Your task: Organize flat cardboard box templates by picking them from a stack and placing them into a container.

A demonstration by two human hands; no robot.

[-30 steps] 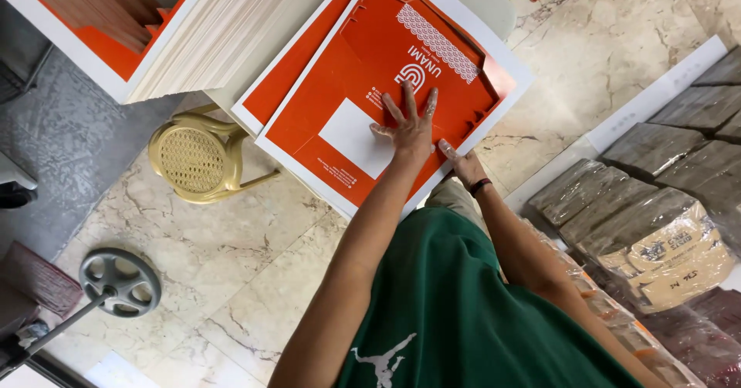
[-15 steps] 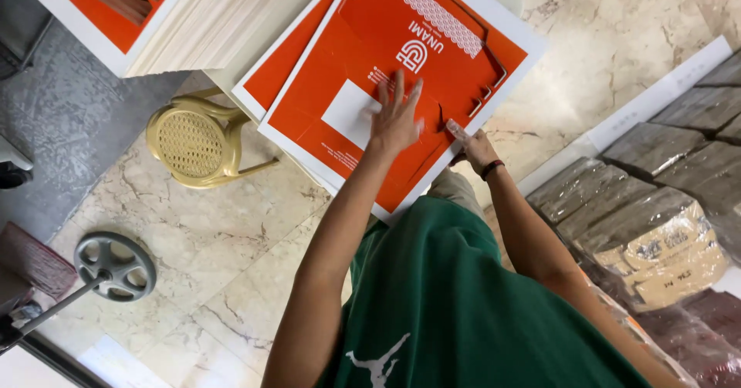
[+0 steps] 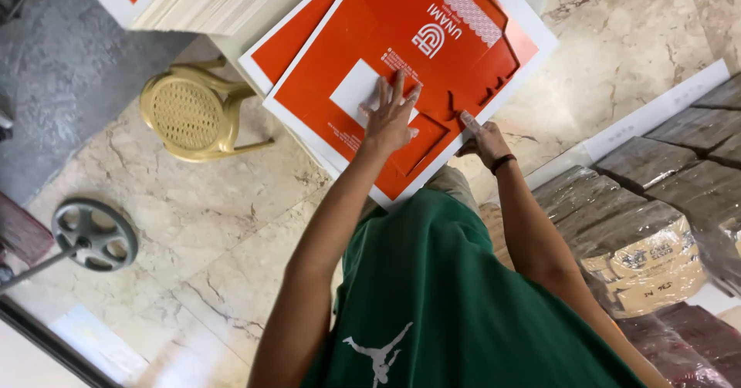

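The left hand (image 3: 390, 118) presses spread fingers flat on the orange cardboard sheet (image 3: 432, 56), while the right hand (image 3: 485, 140) pinches its edge.

Stool (image 3: 189, 114) blocks left; wrapped bundles (image 3: 641, 241) crowd right; sheet top (image 3: 432, 56) open.

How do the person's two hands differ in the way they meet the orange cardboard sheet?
The left hand lies flat on the orange cardboard sheet, fingers spread, well inside its printed face near the white patch. The right hand is at the sheet's edge, fingers curled, one fingertip on the border, and it wears a dark wristband; the left wrist is bare. Both are bare hands touching the same sheet.
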